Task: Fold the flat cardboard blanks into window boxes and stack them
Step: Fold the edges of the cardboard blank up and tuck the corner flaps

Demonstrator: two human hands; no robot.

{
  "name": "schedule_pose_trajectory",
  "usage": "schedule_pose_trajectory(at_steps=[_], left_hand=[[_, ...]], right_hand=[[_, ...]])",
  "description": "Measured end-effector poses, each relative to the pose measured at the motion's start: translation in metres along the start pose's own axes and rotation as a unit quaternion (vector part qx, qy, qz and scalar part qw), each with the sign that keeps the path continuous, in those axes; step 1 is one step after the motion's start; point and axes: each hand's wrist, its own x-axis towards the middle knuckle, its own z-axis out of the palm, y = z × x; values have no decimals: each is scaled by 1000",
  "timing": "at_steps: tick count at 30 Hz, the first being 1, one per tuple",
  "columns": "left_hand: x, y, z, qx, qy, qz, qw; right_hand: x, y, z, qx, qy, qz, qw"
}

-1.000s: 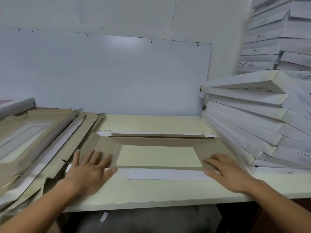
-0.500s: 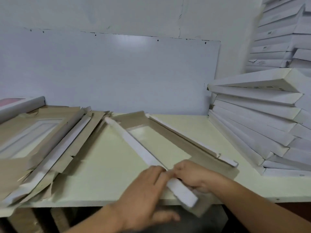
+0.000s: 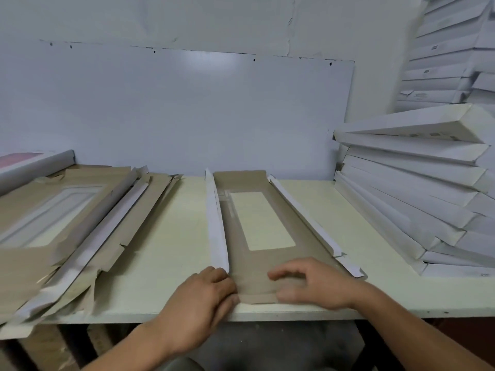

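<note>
Both hands, left hand (image 3: 199,298) and right hand (image 3: 310,283), rest on the cardboard blank's (image 3: 257,266) near end.

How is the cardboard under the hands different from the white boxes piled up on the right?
The cardboard blank lies open on the table with its brown inside up; the white boxes are closed and show white outsides. The blank is a single piece; the boxes sit stacked. Only the blank's two long side flaps stand up. The blank's window shows; the boxes' windows don't. Both are long and flat.
</note>
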Motion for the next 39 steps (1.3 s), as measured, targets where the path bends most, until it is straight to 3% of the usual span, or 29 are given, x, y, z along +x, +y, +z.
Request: schedule_pose_trajectory(at_steps=[3, 7, 11, 14, 17, 19, 21, 24, 30, 32, 35, 39], left_hand=[[8, 4, -3, 3, -24, -19, 1000], [20, 6, 1, 11, -13, -42, 999], [36, 6, 6, -58, 23, -135, 989], [44, 14, 14, 59, 36, -179, 981], [50, 24, 16, 115, 96, -77, 986], [55, 27, 21, 127, 60, 5, 990], [56, 25, 30, 123, -13, 15, 992], [51, 13, 31, 126, -42, -13, 991], [49, -4, 9, 125, -21, -24, 992], [53, -2, 4, 84, -12, -55, 995], [62, 2, -3, 46, -3, -121, 992], [74, 12, 1, 109, -12, -155, 982]], right_hand=[[-24, 24, -20, -137, 1, -8, 991], [-34, 38, -39, -149, 85, 6, 985], [-24, 36, -34, -183, 133, 44, 973], [-10, 29, -14, -248, 138, 47, 958], [5, 16, 11, -338, 103, 7, 936], [11, 11, 24, -333, 44, -19, 942], [11, 13, 31, -293, 1, -13, 956], [2, 25, 23, -290, -8, 15, 957], [-21, 51, -8, -259, 77, 32, 962], [-19, 47, -9, -265, 133, 1, 955], [-10, 33, -9, -287, 183, 24, 940], [12, 11, -5, -340, 206, 66, 915]])
